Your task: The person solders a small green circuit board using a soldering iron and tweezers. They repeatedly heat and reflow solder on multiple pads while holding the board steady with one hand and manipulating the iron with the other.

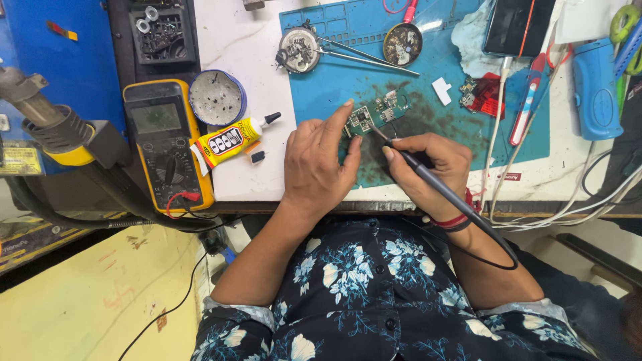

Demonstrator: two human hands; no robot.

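1. A small green circuit board (pixel 376 112), mid-frame on the blue mat (pixel 321 93), is pinned by the left hand (pixel 319 164), fingers spread.
2. A soldering iron (pixel 428 177) is gripped by the right hand (pixel 428 170), fingers closed around it, tip at the board.
3. Soldering is judged underway, unfinished.

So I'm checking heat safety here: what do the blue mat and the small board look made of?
The blue mat looks like matte silicone or rubber: moulded compartments, dark scorch stains. The small board, under the left hand, looks like green laminate with metal parts.

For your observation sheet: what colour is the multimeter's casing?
Yellow, around a black face; the multimeter shows best in the head view.
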